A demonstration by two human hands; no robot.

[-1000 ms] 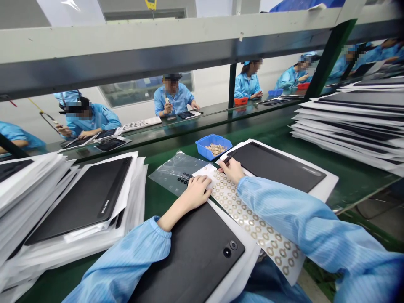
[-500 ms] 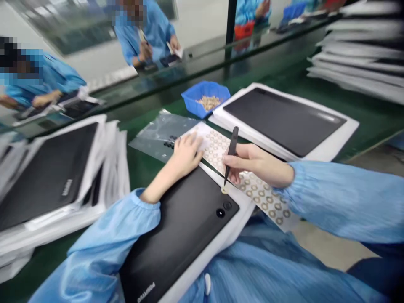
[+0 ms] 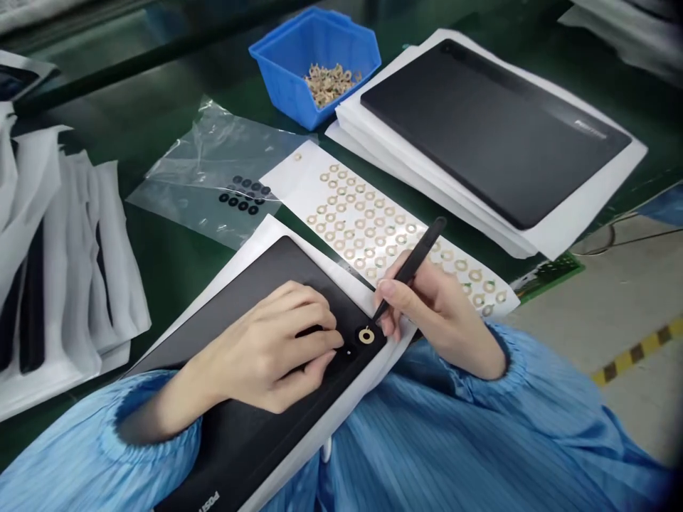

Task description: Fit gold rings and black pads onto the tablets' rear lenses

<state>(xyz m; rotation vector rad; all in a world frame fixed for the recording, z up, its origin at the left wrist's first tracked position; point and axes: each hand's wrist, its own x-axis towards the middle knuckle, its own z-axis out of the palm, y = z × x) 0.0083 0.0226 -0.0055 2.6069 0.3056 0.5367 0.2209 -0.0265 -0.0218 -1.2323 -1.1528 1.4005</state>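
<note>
1 gold ring (image 3: 366,341) sits around a lens (image 3: 366,335) at the corner of the black tablet (image 3: 245,441), which lies on white paper (image 3: 269,231); the right hand (image 3: 445,313) grips a pointed black tool (image 3: 413,259), tip beside the ring; the left hand (image 3: 269,348) curls over the tablet, its hold impossible to tell; placement seems nearly finished here, with many rings (image 3: 370,237) left on the sheet (image 3: 291,178)

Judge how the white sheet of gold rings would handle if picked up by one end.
The sheet would probably flop, since it looks paper-thin. It is likely light, as the rings on it look small and flat. Its bright sheen suggests it might slide easily if pushed.
</note>
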